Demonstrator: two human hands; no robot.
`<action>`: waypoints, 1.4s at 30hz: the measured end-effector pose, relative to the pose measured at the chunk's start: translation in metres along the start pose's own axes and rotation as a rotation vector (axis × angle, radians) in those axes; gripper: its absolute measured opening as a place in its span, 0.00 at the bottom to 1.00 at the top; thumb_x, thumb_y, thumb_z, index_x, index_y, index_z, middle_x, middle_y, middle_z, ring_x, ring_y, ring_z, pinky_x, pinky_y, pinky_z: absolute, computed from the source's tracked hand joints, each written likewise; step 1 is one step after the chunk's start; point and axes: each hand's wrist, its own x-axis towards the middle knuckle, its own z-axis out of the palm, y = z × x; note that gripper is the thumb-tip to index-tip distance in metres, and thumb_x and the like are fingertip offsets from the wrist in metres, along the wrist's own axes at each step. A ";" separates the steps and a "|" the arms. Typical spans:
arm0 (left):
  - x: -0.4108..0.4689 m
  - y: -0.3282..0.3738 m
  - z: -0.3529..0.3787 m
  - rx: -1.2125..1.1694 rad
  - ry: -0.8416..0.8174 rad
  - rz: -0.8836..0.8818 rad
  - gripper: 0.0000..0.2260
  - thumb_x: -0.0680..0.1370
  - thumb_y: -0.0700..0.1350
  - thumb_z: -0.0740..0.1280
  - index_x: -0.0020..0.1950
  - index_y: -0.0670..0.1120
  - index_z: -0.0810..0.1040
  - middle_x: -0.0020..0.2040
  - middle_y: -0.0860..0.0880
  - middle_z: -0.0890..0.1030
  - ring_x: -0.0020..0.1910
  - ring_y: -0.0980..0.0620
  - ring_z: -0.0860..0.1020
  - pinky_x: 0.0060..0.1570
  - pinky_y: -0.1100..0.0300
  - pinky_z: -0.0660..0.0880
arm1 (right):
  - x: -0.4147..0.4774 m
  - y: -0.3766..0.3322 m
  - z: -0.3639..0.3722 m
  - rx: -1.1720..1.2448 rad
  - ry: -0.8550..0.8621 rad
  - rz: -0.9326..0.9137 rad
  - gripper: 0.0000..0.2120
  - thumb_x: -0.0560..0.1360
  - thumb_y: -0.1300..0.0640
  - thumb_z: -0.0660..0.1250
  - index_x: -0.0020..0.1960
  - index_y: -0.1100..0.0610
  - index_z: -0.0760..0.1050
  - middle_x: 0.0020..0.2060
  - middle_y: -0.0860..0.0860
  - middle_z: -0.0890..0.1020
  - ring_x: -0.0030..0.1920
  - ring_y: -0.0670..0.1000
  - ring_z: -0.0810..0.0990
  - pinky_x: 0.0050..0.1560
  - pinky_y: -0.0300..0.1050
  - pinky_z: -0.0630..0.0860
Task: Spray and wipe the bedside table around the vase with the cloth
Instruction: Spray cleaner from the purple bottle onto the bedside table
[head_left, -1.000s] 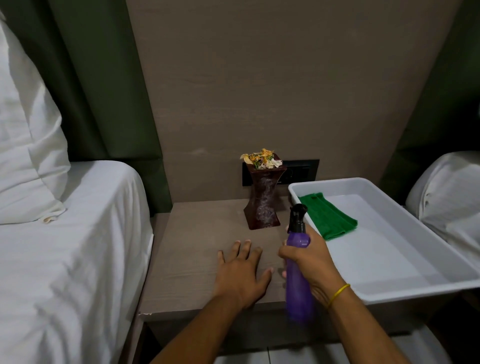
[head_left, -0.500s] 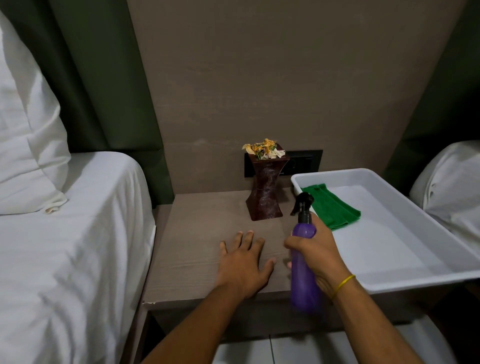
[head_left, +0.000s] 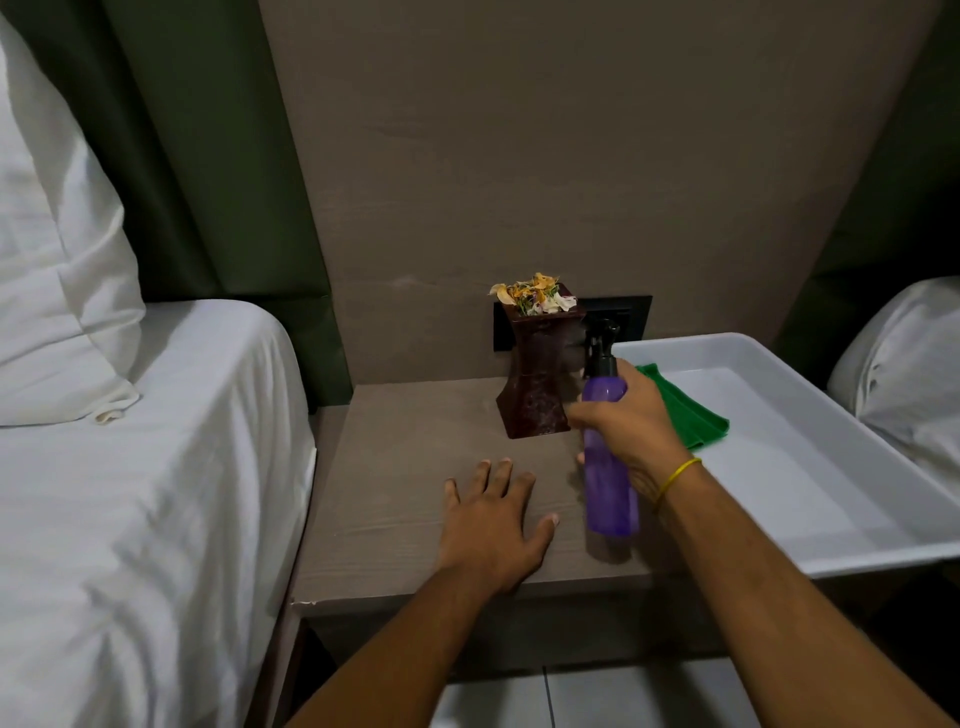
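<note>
My right hand (head_left: 631, 421) is wrapped tight around the purple bottle (head_left: 607, 467), its nozzle just beside the vase (head_left: 535, 384) at the back of the table (head_left: 395, 483). My left hand (head_left: 491, 525) lies flat, fingers spread, holding nothing. The cloth (head_left: 691, 415) sits folded in the tray (head_left: 810, 452).

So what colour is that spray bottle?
The spray bottle has a translucent purple body with a black nozzle on top, seen in the head view.
</note>
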 end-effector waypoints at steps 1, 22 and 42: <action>0.000 0.000 0.000 0.003 -0.004 0.000 0.36 0.78 0.74 0.47 0.82 0.59 0.58 0.86 0.48 0.56 0.84 0.44 0.50 0.77 0.32 0.43 | -0.001 0.003 -0.001 -0.005 0.011 0.004 0.21 0.65 0.69 0.77 0.52 0.52 0.77 0.46 0.56 0.82 0.48 0.67 0.83 0.46 0.69 0.85; 0.001 -0.001 0.005 -0.017 0.037 0.007 0.36 0.78 0.74 0.48 0.81 0.58 0.61 0.85 0.48 0.58 0.84 0.44 0.52 0.77 0.32 0.44 | -0.026 0.038 -0.001 0.055 -0.022 0.154 0.26 0.66 0.73 0.74 0.61 0.58 0.74 0.46 0.62 0.78 0.34 0.60 0.80 0.26 0.48 0.81; -0.004 0.001 -0.005 -0.026 -0.012 0.028 0.35 0.79 0.73 0.48 0.81 0.58 0.60 0.86 0.47 0.57 0.84 0.43 0.51 0.77 0.31 0.45 | -0.037 0.042 -0.031 0.016 0.015 0.146 0.21 0.66 0.75 0.72 0.55 0.62 0.72 0.41 0.60 0.77 0.32 0.59 0.79 0.25 0.49 0.81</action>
